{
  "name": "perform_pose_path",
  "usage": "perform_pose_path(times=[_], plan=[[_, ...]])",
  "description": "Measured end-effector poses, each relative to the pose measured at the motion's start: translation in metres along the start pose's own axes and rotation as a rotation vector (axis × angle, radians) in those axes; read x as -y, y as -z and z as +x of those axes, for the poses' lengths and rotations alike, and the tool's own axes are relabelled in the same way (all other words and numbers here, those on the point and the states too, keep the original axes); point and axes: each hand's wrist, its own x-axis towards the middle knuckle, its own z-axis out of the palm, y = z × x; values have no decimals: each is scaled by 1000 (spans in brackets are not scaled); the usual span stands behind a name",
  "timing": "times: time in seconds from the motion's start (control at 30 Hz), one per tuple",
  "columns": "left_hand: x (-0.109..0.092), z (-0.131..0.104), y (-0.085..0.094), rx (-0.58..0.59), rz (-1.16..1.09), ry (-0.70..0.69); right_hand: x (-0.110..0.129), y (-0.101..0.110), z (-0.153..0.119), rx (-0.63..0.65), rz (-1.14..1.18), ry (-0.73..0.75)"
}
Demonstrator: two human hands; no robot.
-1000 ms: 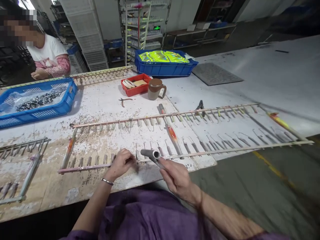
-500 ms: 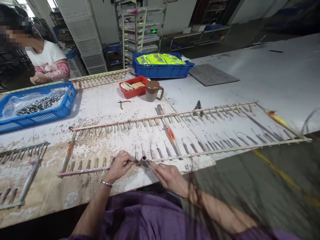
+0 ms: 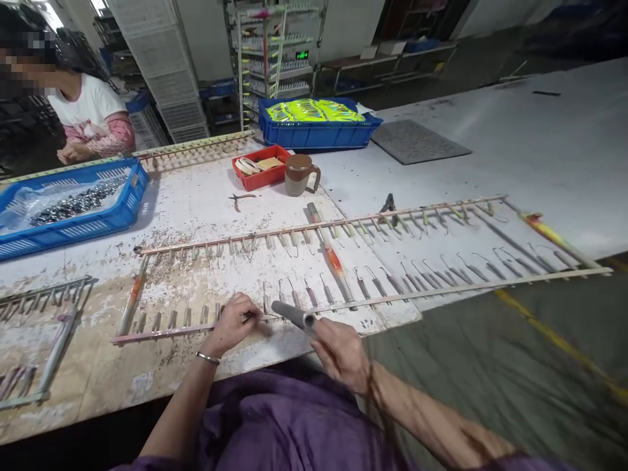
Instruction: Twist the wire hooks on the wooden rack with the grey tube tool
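Note:
A long frame [image 3: 169,334] with rows of small hooked pieces along both long rails lies on the table. At its near rail, my left hand [image 3: 238,322] is closed in a pinch; a small dark item shows at the fingertips, too small to name. Just right of it, my right hand [image 3: 341,347] is closed around a grey tube [image 3: 293,314], whose open end faces me. The tube slants over the near rail, and its far end points left toward the hooked pieces. A crossbar with an orange middle [image 3: 334,261] spans the frame to the right.
A blue basket of shiny parts [image 3: 73,226] stands left, near a seated person [image 3: 93,118]. Farther back are a red tray [image 3: 260,180], a brown mug [image 3: 297,175], small pliers [image 3: 238,201] and a blue crate [image 3: 318,136]. Another frame [image 3: 59,356] lies at left.
My right hand has moved slightly right and down, away from my left hand. The tube, earlier seen nearly end-on, now shows its length. My left hand has barely moved.

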Motion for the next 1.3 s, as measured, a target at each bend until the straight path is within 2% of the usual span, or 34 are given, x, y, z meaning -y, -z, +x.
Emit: perform_pose_path(times=[0.13, 0.3, 0.4, 0.5, 0.57, 0.63, 0.73, 0.8, 0.93, 1.1, 1.3], plan=[[-1, -1, -1, -18, 9, 26, -2, -3, -1, 90, -98, -48], [0, -1, -3, -26, 7, 23, 0, -2, -6, 22, -21, -47], [1, -1, -4, -28, 17, 14, 1, -4, -6, 38, -48, -27], [2, -1, -5, -33, 28, 13, 2, 0, 0, 53, -31, -85], [2, -1, -5, -38, 24, 19, 3, 5, 5, 15, 30, -110], [2, -2, -5, -27, 10, 20, 5, 6, 7, -17, 64, -73], [2, -3, -6, -18, -7, 36, 5, 0, 8, 40, -1, -7], [3, -3, -6, -23, -6, 46, 5, -3, 7, 75, -14, -43], [5, -3, -6, -9, 0, 39, 6, 1, 3, 11, 50, -110], [6, -4, -8, -24, -18, 38, 4, -5, 5, 76, -23, -21], [4, -4, -7, -14, 10, 27, 6, -5, 5, -94, 103, -38]])
